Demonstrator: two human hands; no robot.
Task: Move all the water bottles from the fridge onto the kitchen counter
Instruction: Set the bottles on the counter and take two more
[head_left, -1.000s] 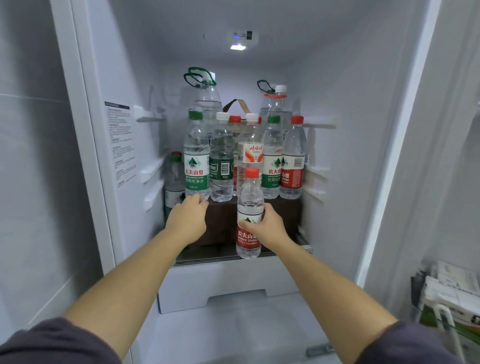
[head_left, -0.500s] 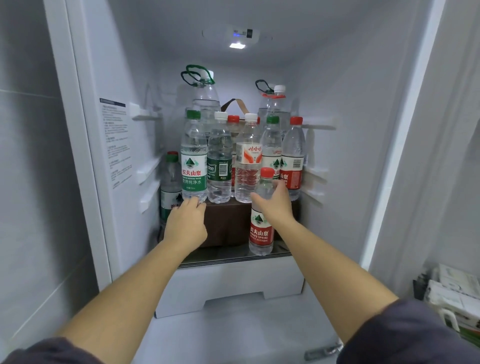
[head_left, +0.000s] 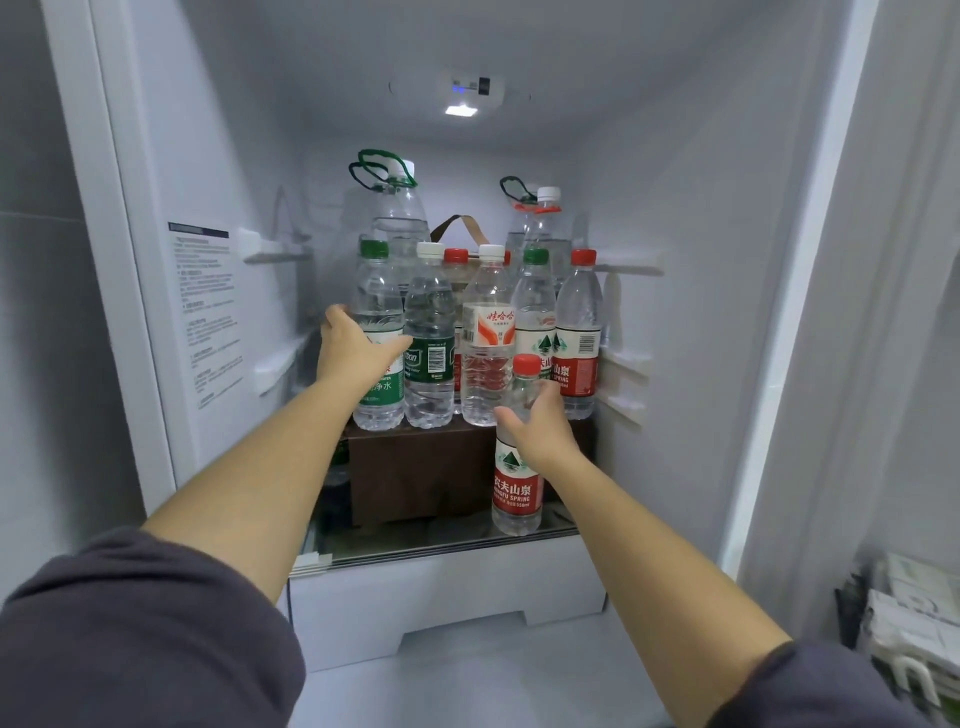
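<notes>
Inside the open fridge (head_left: 675, 270), each hand has one bottle. The left hand (head_left: 356, 353) is closed around the green-label bottle (head_left: 378, 291), with the thumb across the front and the fingers behind. This bottle stands at the left end of a row on top of a brown box (head_left: 415, 473). The right hand (head_left: 543, 423) is wrapped around the upper part of the red-label bottle (head_left: 514, 488). That bottle stands lower, on the glass shelf (head_left: 441, 543) in front of the box, and its bottom seems to touch the shelf.

Just to the right of the left grip, the row continues with a white-cap bottle (head_left: 430, 322), an orange-label bottle (head_left: 487, 332), a green-cap bottle (head_left: 535, 306) and a red-cap bottle (head_left: 581, 322). The last three are directly above and behind the right grip. Behind the row at least one more red cap shows. Further behind and above both grips stand two big jugs (head_left: 397, 208) with carry handles.

The kitchen counter is not in view, so I cannot tell how many bottles are moved. In my judgement most of the work is left. The two gripped bottles are not yet out of the fridge, and the row and the jugs must follow.
</notes>
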